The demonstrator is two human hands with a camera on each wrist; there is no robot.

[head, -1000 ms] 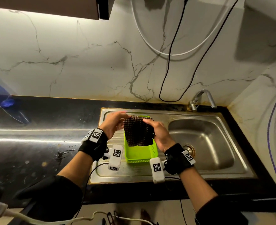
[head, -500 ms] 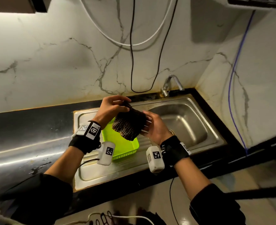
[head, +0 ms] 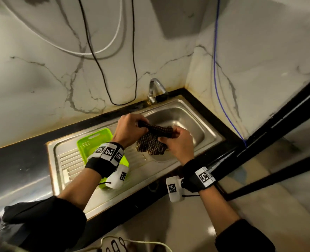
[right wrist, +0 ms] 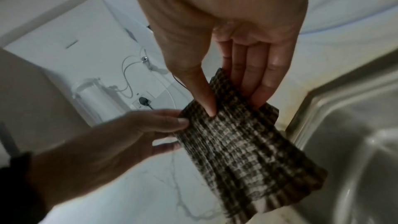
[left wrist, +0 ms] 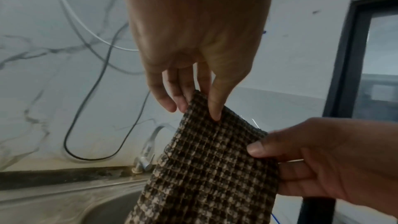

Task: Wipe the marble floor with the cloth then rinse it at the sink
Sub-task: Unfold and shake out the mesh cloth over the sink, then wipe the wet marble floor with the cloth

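Note:
A dark checked waffle-weave cloth (head: 153, 140) hangs between both hands above the near-left rim of the steel sink basin (head: 181, 117). My left hand (head: 130, 129) pinches its top left edge between thumb and fingers; the left wrist view shows that pinch on the cloth (left wrist: 206, 168). My right hand (head: 177, 140) pinches the right edge, thumb on top, as the right wrist view shows on the cloth (right wrist: 241, 142). The chrome tap (head: 155, 90) stands at the sink's back edge, with no water visible.
A lime-green plastic basket (head: 94, 140) sits on the ribbed drainboard (head: 72, 164) left of the basin. Black countertop (head: 14, 166) runs left. White, black and blue cables hang on the marble wall. A dark door frame (head: 278, 135) stands to the right.
Both hands carried the cloth from over the green basket rightward to the basin's edge. The cloth went from hanging flat to bunched between the hands. The head view turned right and down.

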